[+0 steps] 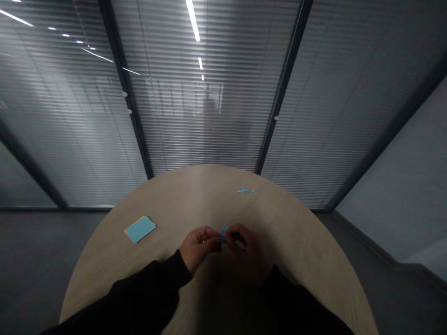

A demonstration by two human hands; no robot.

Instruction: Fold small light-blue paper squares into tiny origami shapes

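A small piece of blue paper (224,230) shows between my two hands over the middle of the table. My left hand (199,245) pinches its left side between thumb and fingers. From the right, my right hand (248,249) pinches the same piece, its fingertips close to those of the left. Most of the paper is hidden by the fingers, so its exact shape cannot be made out. Farther back on the table lie small folded blue paper shapes (245,190), pointed at their ends. Neither hand touches them.
A stack of blue and yellowish paper sheets (141,229) lies on the left of the round wooden table (188,190). Beyond the table's far edge stand glass panels with blinds (209,135) and dark frames. A pale wall (394,186) rises at the right.
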